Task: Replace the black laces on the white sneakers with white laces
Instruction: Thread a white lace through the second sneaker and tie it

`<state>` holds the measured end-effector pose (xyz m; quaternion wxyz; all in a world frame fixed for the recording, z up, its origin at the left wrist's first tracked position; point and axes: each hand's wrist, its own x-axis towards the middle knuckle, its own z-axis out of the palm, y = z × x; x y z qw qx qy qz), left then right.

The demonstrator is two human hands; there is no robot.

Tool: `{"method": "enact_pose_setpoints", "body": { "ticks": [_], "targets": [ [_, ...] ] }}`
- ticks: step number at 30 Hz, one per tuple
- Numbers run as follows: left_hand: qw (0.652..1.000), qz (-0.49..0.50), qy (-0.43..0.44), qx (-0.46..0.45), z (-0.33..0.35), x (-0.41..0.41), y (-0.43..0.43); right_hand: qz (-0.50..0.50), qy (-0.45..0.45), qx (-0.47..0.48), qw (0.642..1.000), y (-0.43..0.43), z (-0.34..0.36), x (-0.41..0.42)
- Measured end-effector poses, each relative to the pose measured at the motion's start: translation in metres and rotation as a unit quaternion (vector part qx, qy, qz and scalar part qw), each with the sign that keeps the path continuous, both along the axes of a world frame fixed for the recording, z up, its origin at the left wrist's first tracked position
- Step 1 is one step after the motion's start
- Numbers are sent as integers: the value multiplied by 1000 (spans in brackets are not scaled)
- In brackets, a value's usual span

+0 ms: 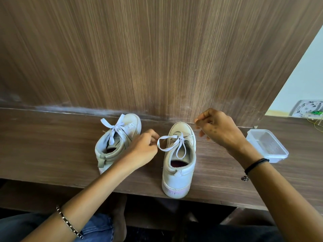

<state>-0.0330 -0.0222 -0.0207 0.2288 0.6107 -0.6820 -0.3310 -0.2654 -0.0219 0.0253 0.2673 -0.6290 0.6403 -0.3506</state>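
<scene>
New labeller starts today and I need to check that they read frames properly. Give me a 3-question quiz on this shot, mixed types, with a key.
1. True or false: the left sneaker carries a black lace.
2. Multiple choice: the left hand pinches A) a loop of the right sneaker's white lace; B) a heel tab; C) a box lid.
3. Short answer: what stands on the wooden shelf to the right of the right sneaker?
Key: 1 false, its lace is white and tied in a bow. 2 A. 3 a clear plastic container.
</scene>
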Motion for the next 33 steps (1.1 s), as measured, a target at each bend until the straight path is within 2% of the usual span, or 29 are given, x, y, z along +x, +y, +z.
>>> {"method": "enact_pose_setpoints", "body": {
  "ticks": [2, 4, 7, 13, 16, 20, 24, 30, 33],
  "targets": [
    [992, 11, -35, -120, 6, -2, -1, 1, 0, -6, 1000, 0, 0, 0],
    [975, 0, -34, -221, 13, -3, -2, 12, -18, -9, 1000, 1, 2, 1],
    [955, -33, 24, -293, 27, -10, -5, 41, -98, -7, 994, 3, 4, 9],
    [947, -126, 138, -260, 38, -34, -8, 83, -255, 63, 961, -1, 11, 23],
    [952, -147, 162, -215, 37, -39, -6, 89, -301, 48, 948, -2, 7, 20],
    [955, -143, 202, -163, 37, -37, -1, 32, -335, 2, 942, -4, 6, 16],
    [959, -104, 198, -172, 39, -32, 2, 26, -255, -62, 965, -4, 3, 9],
    [981, -142, 74, -110, 28, -29, 3, 31, -64, -105, 992, -11, -6, 5],
    [984, -131, 54, -109, 25, -29, 5, 75, -13, -100, 992, -12, -3, 2]
  ]
}}
